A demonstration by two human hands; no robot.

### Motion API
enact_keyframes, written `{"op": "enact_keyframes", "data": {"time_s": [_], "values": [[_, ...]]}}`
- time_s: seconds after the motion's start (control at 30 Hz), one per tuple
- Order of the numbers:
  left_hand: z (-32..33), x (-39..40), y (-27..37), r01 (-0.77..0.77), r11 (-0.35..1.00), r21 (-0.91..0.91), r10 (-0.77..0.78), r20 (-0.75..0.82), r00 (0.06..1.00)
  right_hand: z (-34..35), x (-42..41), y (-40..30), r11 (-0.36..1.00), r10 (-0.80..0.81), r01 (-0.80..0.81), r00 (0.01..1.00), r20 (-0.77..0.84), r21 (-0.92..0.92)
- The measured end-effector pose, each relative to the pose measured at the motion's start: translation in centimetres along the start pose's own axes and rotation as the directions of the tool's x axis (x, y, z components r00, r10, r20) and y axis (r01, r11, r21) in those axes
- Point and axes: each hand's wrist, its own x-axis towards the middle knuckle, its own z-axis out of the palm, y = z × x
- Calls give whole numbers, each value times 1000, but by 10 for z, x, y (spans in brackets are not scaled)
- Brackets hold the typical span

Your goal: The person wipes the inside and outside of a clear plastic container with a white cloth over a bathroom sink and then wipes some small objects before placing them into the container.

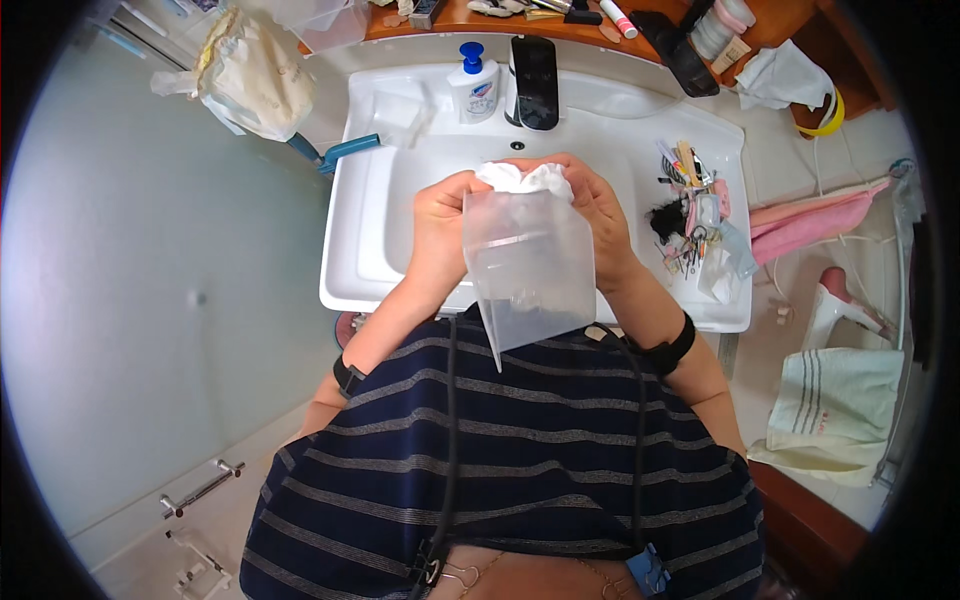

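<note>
A translucent plastic container [536,262] is tilted in front of my chest, over the near edge of the white washbasin [352,292]. My left hand [448,214] grips its upper left edge. On the right side my right hand [600,210] holds it. Between both hands, at the container's upper edge, is a crumpled white tissue or cloth [525,178], which my fingers pinch. Some fingertips are hidden behind the tissue and the container.
A pump soap bottle [475,90] stands beside the black-topped faucet [536,82]. Hair clips, a black hair tie [667,220] and small packets lie on the basin's right ledge. A clear plastic piece [397,112] sits at its back left. Cosmetics crowd the wooden shelf [450,22].
</note>
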Motion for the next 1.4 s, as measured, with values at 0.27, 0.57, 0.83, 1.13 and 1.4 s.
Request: {"op": "enact_keyframes", "data": {"time_s": [0.27, 0.57, 0.83, 1.13, 1.4], "values": [[-1, 5, -1, 299, 950, 85, -294, -68, 953, 11, -2, -52, 809, -399, 261, 902, -166, -527], [-5, -7, -18, 365, 915, 169, -397, 225, 890, 48, 4, -69, -175, -244, 572, 763, 598, -801], [-3, -11, -21, 115, 992, 60, -129, 411, 903, 65, -10, -54, -85, -441, 793, 513, 736, -603], [7, -5, 6, 315, 925, 212, -366, 278, 888, 28, 0, -56, 564, -709, 598, 704, 36, -570], [-3, -6, -10, 153, 966, 209, -213, 304, 929, 36, 1, -53, 475, -174, 437, 898, 405, -764]]}}
